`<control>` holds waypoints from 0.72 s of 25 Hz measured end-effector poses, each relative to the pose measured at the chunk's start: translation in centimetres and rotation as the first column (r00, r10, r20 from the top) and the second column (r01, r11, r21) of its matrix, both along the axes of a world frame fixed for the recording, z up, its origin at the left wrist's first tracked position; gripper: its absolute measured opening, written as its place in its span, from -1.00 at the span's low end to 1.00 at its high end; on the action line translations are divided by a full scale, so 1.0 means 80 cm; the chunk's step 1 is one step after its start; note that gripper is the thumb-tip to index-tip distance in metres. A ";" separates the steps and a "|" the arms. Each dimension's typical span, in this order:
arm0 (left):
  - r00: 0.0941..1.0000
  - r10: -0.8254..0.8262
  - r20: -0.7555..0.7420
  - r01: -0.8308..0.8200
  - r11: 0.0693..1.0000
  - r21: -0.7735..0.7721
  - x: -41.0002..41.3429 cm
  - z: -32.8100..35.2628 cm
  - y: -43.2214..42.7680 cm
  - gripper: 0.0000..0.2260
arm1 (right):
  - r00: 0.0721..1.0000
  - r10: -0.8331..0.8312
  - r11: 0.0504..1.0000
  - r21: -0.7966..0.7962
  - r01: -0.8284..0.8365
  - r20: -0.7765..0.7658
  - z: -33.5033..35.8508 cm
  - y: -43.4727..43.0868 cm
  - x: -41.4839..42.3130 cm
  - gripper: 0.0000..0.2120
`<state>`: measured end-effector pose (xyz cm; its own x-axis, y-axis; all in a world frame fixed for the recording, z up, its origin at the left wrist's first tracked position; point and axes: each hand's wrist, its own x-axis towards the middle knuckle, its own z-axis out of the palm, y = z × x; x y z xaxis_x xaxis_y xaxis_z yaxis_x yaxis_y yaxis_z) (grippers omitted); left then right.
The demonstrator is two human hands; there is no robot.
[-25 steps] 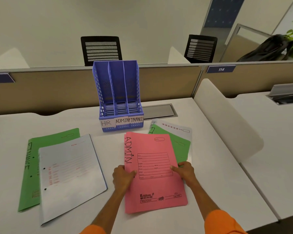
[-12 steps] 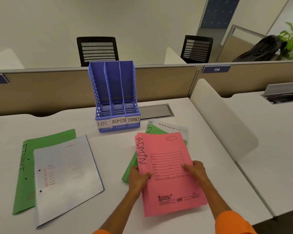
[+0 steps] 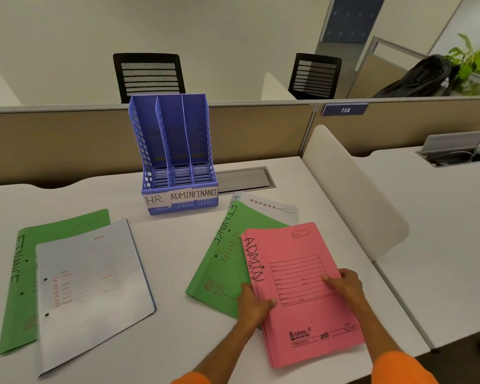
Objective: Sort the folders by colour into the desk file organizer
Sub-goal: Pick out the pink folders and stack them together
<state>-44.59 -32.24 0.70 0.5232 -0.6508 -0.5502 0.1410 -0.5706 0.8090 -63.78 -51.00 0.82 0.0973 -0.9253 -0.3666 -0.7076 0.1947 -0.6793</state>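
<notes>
The white desk [image 3: 175, 245] carries everything, and the blue file organizer [image 3: 175, 151] at its back is the landmark: three upright slots, all of them without folders, so by my reading the sorting has barely begun. In front of the organizer and to its right, near the person, lies the stack of pink folders [image 3: 302, 286], partly overlapping a green folder [image 3: 219, 270], which in turn covers a white folder [image 3: 272, 210] closer to the organizer. In front of the organizer and to its left, a second green folder [image 3: 17, 286] lies under a pale white one [image 3: 94, 286]. The left hand [image 3: 254, 306] grips the pink stack at its left edge, thumb on the cover, and the right hand [image 3: 344, 285] grips the right edge likewise; the other fingers are hidden beneath. The step in hand looks like taking up the pink stack. Next it would need lifting clear of the green folder, turning upright and lowering into the organizer's middle slot. The organizer's front strips read HR [image 3: 155, 200], ADMIN [image 3: 182, 195] and FINANCE [image 3: 205, 193], left to right. The pink cover bears handwritten "ADMIN" and printed "Krishna"; both green folders bear "FINANCE". A partition plate [image 3: 345, 110] behind and right of the organizer reads 114.
</notes>
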 end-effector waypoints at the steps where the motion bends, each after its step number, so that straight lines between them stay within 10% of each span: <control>1: 0.999 -0.016 0.033 0.016 1.000 0.019 -0.001 -0.001 -0.001 -0.50 | 1.000 0.002 1.000 -0.012 -0.002 -0.009 -0.003 0.001 -0.001 -0.60; 18: 0.649 -0.260 0.715 0.232 0.963 0.140 0.041 0.021 0.007 -0.61 | 0.966 0.031 0.962 -0.254 -0.099 -0.256 -0.003 0.018 0.066 -0.45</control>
